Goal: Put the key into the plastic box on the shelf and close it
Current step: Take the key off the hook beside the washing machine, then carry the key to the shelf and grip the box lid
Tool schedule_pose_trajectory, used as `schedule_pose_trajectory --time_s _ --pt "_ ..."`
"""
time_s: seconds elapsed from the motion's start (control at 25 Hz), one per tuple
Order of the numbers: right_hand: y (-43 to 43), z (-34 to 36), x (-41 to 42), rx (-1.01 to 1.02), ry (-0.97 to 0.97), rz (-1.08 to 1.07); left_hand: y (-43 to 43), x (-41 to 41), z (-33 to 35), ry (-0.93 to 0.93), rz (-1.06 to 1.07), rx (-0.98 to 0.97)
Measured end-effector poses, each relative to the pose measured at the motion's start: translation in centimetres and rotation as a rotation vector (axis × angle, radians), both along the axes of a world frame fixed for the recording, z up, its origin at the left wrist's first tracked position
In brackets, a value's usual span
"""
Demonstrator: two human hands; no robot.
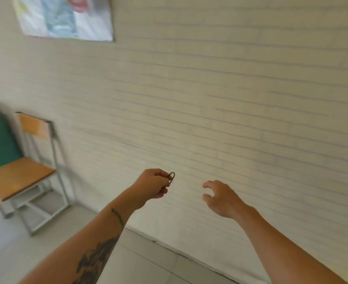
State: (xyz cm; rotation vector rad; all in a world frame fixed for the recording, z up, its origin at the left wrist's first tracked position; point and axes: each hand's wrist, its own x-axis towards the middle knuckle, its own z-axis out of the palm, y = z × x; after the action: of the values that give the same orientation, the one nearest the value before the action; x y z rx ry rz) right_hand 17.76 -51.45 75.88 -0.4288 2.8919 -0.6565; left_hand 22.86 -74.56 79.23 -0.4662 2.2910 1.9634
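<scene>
A pale brick wall [230, 89] fills most of the view, blurred and tilted. It meets a light tiled floor [140, 263] along a line running down to the right. A chair [19, 175] with a wooden seat and grey metal frame stands at the left against the wall. A poster [64, 17] hangs at the upper left, its print too blurred to read.

Both bare forearms reach forward toward the wall. The left forearm carries dark tattoos. The left hand [151, 186] is closed, knuckles up, its grip pinched together on the key [171, 177]. Only a small oval metal loop shows, projecting from the fingertips to the right; the remainder is hidden in the hand. The right hand [220, 197] is held level with it and well apart, fingers curled loosely, grip apart and holding nothing.
</scene>
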Motion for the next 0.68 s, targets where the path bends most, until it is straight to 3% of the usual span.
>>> schedule_pose_trajectory --time_s 0.28,0.68 --pt "-27.2 1.3 3.4 -0.049 0.041 0.313 -24.3 8.9 0.9 0.009 0.306 -0.023" --pt "-57.5 2.8 4.9 -0.057 0.047 0.711 -48.5 17.6 1.2 -0.007 0.734 -0.066"
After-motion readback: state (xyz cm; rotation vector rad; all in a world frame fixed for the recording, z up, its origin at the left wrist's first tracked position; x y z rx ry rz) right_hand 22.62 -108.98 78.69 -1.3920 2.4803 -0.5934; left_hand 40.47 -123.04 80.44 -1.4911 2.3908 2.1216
